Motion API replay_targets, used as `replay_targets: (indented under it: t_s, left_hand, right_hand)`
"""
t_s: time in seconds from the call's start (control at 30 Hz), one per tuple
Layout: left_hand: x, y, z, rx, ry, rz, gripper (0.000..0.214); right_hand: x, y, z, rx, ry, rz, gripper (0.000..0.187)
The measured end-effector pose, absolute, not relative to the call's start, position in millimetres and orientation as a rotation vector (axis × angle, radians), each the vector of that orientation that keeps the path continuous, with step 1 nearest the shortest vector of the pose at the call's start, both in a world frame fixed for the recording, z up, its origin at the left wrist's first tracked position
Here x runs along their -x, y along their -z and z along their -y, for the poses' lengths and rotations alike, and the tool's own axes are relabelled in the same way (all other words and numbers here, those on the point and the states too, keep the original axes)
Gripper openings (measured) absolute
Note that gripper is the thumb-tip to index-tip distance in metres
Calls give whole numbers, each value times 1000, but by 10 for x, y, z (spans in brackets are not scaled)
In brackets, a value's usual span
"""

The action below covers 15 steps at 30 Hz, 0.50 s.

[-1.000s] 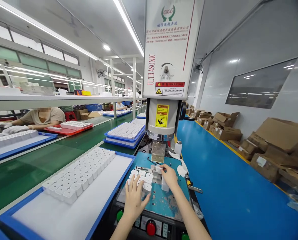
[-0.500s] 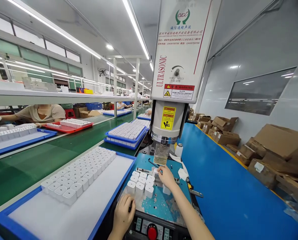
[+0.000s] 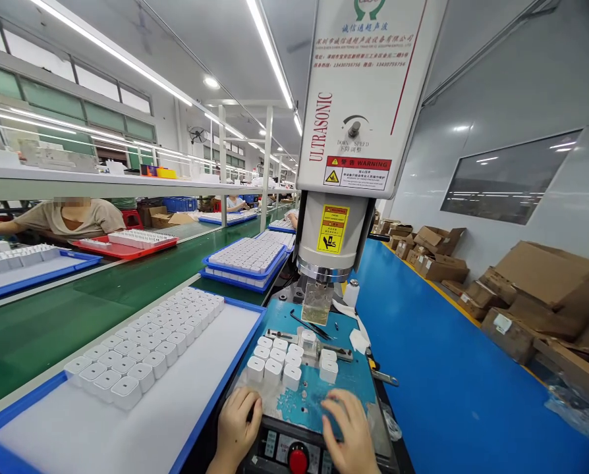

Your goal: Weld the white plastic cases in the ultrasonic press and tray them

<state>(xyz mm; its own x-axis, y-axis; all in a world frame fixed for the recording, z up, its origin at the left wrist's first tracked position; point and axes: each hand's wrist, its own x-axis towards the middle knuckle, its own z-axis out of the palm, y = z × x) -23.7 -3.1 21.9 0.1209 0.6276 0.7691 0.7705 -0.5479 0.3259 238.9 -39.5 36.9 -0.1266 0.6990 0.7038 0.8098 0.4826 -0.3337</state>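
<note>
My left hand [image 3: 239,421] rests at the front left corner of the machine base, fingers bent over the edge, thumb apart, no object visible in it. My right hand [image 3: 348,428] is over the front right of the base, empty, with its fingers apart. Between and beyond them, a group of white rounded-square blocks [image 3: 273,368] stands on the blue plate [image 3: 311,388]. Two more white blocks [image 3: 329,370] stand to the right. One white piece [image 3: 307,337] sits in the metal fixture [image 3: 341,353], below the clear-looking block [image 3: 317,304] of the ultrasonic press [image 3: 331,230].
A blue-rimmed tray [image 3: 210,401] with rows of white blocks lies left. Stacked trays [image 3: 245,280] stand farther back by the green conveyor [image 3: 126,280]. A red button [image 3: 298,457] is on the base front. Another person [image 3: 80,217] sits across the conveyor. Cardboard boxes [image 3: 512,336] line the right wall.
My right hand has left the fixture and come back toward the front right of the base, uncovering the white piece there. My left hand stays near the left corner. The view has shifted slightly.
</note>
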Motion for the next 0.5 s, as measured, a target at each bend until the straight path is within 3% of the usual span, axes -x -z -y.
replay_targets:
  t_s: [0.17,0.5]
  left_hand:
    - [235,-155,11,2200,1440,1334,22]
    - [235,-314,168,2272,1409,1391,22]
  right_hand:
    - [-2437,2,605,1162,374,2015,31]
    - [-2473,-539,-69,1545,47,1629,24]
